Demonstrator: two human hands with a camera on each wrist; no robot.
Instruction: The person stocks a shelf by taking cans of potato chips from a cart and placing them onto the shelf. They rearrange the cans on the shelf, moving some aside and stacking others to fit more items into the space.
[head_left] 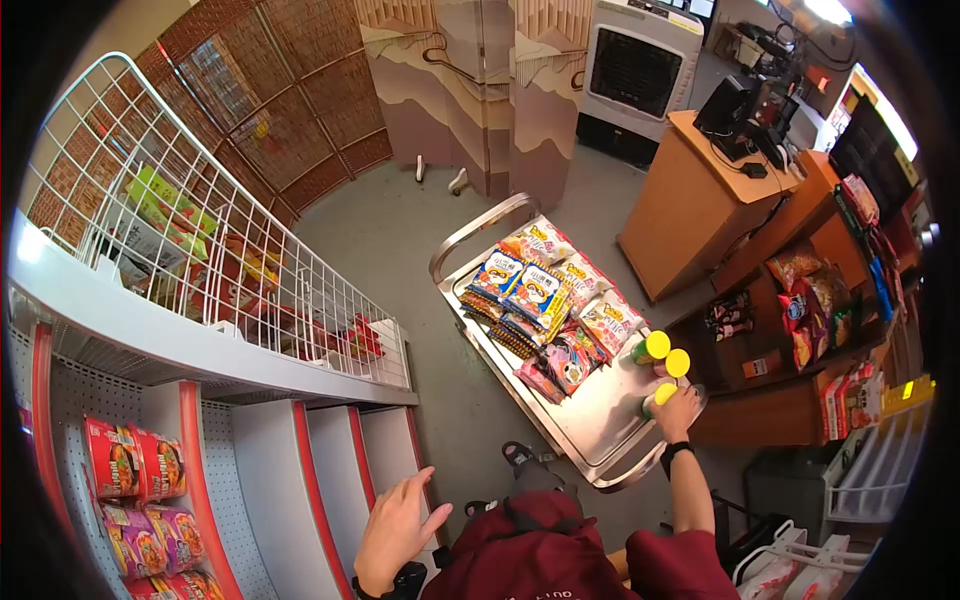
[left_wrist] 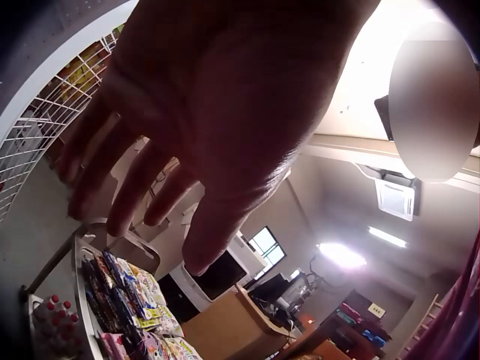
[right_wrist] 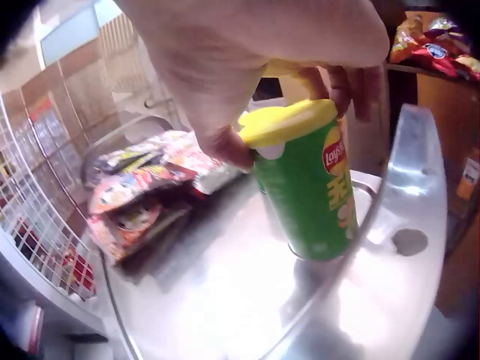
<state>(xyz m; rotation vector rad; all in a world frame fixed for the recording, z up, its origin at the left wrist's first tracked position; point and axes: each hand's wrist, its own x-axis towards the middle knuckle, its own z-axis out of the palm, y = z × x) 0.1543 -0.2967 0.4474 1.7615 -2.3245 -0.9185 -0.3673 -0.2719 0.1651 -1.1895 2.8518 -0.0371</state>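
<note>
My right hand [head_left: 680,413] reaches over the near right corner of a metal cart [head_left: 590,420]. It pinches the top of a green Lay's chip canister [right_wrist: 307,199] with a yellow lid, thumb on one side and fingers on the other. The canister stands slightly tilted in the right wrist view, its base close over the cart's top. Beside it are two more canisters with yellow lids, a nearer one [head_left: 677,363] and a farther one [head_left: 656,345]. My left hand [head_left: 395,525] hangs in the air by the shelf, fingers spread and holding nothing.
Bagged snacks [head_left: 535,290] in blue, white and pink are stacked on the cart. Left stands a shelf unit [head_left: 270,450] with noodle packs [head_left: 135,460] and a white wire rack [head_left: 200,200] on top. A wooden counter [head_left: 670,210] and snack displays line the right.
</note>
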